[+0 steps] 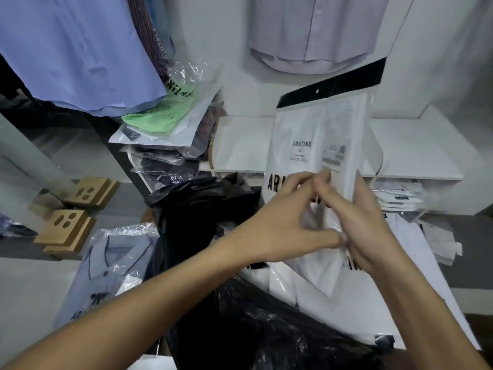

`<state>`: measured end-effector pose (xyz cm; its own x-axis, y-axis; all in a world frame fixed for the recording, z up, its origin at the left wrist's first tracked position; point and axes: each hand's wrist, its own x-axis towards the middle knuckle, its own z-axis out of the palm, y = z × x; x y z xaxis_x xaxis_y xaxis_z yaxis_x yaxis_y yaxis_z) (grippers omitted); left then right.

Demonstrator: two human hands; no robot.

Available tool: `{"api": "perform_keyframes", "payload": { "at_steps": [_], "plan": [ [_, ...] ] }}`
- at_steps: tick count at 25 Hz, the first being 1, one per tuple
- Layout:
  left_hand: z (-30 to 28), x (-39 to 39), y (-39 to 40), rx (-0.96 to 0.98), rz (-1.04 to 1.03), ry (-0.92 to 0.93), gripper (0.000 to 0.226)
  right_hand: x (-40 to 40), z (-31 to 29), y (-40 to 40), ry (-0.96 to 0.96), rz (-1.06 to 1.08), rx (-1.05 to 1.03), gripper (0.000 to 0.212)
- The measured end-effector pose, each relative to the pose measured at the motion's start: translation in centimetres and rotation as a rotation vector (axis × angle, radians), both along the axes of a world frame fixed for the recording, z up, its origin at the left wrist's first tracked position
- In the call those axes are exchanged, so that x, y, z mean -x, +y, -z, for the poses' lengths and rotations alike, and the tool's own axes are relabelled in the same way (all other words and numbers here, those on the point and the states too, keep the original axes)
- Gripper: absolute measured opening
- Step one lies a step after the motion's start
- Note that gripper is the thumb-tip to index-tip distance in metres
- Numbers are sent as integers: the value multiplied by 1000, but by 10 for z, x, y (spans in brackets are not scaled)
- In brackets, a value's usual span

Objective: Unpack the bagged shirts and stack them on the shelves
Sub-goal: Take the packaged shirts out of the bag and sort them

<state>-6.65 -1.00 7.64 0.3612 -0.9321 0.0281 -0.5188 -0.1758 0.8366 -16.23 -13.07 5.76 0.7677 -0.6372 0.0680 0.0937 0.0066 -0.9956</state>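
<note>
Up in front of the white shelf point(416, 156), you held a bagged white shirt point(317, 145) upright, its black header strip on top. Your left hand point(288, 222) pinched the bag's lower part with curled fingers; your right hand point(365, 225) gripped its right edge, fingers closed round the plastic. Beneath your hands sat a black plastic sack point(202, 209), and more bagged shirts point(165, 134) were piled to the left.
</note>
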Motion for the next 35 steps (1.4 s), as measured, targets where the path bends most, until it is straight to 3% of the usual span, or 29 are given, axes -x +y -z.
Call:
{"api": "perform_keyframes", "payload": {
  "at_steps": [3,6,11,13,15,17,18,20,23,25,30,35],
  "plan": [
    [0,-16,4,57,-41,-173,57,18,-1,-34,11,199,63,25],
    [18,-38,7,113,-184,-274,53,46,1,-65,41,155,74,26],
    [50,-32,-18,-106,-182,-50,62,80,38,-97,205,26,-49,44],
    [56,-24,-31,-113,-163,-194,59,91,63,-107,341,45,-83,42],
    [54,-19,-32,-61,-130,-347,52,101,93,-114,487,60,-102,24],
    [54,-24,-23,-7,-148,-618,46,111,130,-122,623,88,-101,31],
    [54,-30,-16,-34,-159,-818,44,114,145,-124,664,108,-99,37],
    [64,-55,-2,-297,-145,-1085,47,114,161,-124,712,156,-20,48],
    [90,-105,27,-713,-192,-1098,68,103,174,-121,830,236,259,83],
    [112,-131,50,-835,-236,-1073,78,93,174,-114,897,235,481,87],
    [152,-142,76,-864,-315,-973,82,39,157,-62,652,24,916,71],
    [182,-140,82,-995,-268,-917,92,-25,149,31,657,-467,940,81]
  ]
}}
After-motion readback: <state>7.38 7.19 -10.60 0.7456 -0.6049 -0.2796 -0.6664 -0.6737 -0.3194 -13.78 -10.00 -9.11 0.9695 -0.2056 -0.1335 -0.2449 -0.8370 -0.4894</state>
